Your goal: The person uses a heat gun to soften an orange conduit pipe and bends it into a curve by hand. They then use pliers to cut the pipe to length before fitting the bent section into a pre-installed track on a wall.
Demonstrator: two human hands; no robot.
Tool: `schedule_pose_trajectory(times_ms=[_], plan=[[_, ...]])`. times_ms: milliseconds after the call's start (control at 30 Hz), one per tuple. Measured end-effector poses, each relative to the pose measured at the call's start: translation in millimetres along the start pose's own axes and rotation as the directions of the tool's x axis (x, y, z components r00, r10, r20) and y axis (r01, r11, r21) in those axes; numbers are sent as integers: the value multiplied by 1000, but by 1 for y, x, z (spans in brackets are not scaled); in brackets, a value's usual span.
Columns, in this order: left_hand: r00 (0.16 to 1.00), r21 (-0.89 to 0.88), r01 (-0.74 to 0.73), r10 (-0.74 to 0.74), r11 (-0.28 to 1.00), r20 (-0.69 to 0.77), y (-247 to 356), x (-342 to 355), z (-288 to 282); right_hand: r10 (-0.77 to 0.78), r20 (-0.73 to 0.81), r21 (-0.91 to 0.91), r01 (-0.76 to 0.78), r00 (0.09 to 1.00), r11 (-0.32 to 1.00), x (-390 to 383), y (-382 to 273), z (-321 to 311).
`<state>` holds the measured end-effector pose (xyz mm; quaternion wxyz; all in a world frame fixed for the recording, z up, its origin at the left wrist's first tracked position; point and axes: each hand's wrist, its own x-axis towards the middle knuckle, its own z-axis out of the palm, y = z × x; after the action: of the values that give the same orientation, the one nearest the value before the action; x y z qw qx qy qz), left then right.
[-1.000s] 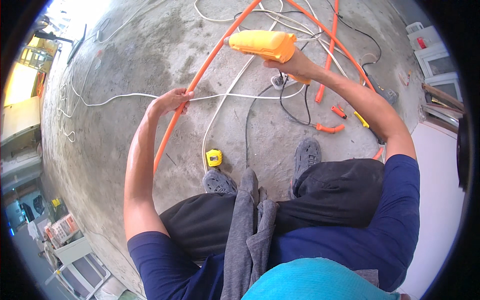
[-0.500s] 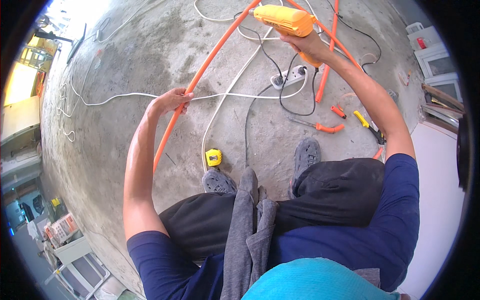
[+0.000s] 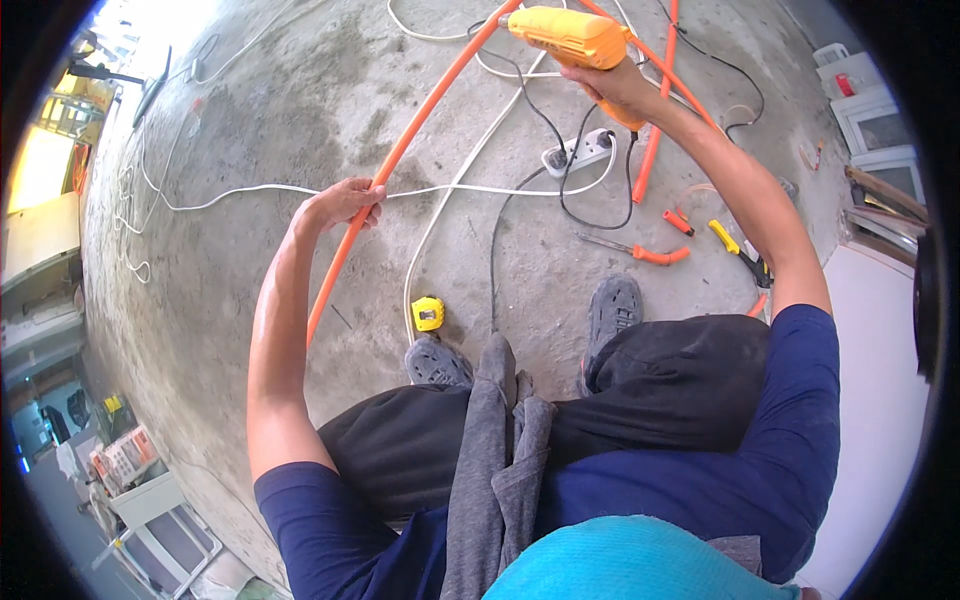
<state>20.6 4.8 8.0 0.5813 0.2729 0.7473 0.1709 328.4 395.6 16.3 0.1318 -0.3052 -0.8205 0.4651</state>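
Note:
My left hand (image 3: 350,203) is closed around a long orange plastic pipe (image 3: 425,110), which slants from beside my left knee up to the far edge of view. In my right hand (image 3: 622,92) I grip a yellow heat gun (image 3: 572,38) by its handle. Its metal nozzle points left and lies right at the pipe's far part; whether they touch I cannot tell. A black cord runs from the handle to a white power strip (image 3: 578,154) on the floor. Between my left hand and my left shoe lies a yellow tape measure (image 3: 428,314).
Right of my feet lie an orange-handled saw or knife (image 3: 640,252), a short orange pipe piece (image 3: 677,223) and a yellow-and-black cutter (image 3: 735,250). Another orange pipe (image 3: 655,140) lies past my right hand. White cables (image 3: 250,190) and black cords cross the concrete floor (image 3: 250,250). A white panel (image 3: 875,400) stands at right.
The heat gun and my right hand have shifted very slightly toward the far side. My left hand keeps its place on the pipe.

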Motion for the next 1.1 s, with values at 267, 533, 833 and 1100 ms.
schedule_pose_trajectory(times_ms=[267,533,833,1100], plan=[[1000,11,16,-16,1000,1,-3,-4,-3,-49,133,122,32,990,992,-39,-28,31],[1000,33,-5,6,999,-13,-4,-2,-4,-131,198,124,108,971,986,-55,-34,56],[999,21,16,-15,1000,-43,-9,-6,-5,-232,264,33,231,936,972,-73,-57,82],[999,49,-43,42,998,13,-2,-4,-7,-375,87,12,375,923,927,-61,-31,73]])
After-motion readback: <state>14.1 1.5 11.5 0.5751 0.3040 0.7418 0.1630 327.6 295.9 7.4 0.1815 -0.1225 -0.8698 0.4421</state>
